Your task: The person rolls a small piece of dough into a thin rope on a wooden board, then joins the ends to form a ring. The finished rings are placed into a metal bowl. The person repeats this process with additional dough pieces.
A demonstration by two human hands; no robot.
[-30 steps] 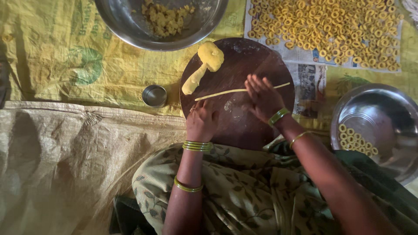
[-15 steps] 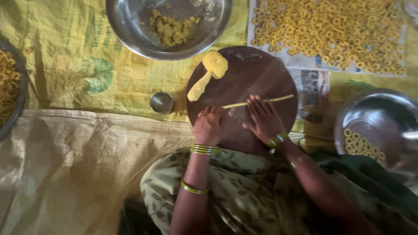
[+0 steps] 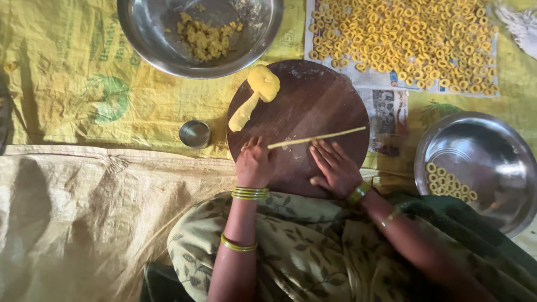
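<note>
Yellow woven sacking (image 3: 67, 84) and a tan sack (image 3: 84, 223) cover the floor. On them lie a sheet of dough rings (image 3: 403, 39), two steel bowls (image 3: 168, 50) (image 3: 475, 162) and a round wooden board (image 3: 313, 106). On the board, the left hand (image 3: 254, 165) pinches one end of a thin dough strand (image 3: 316, 137), while the right hand (image 3: 334, 168) lies flat, fingers spread, just below it.
</note>
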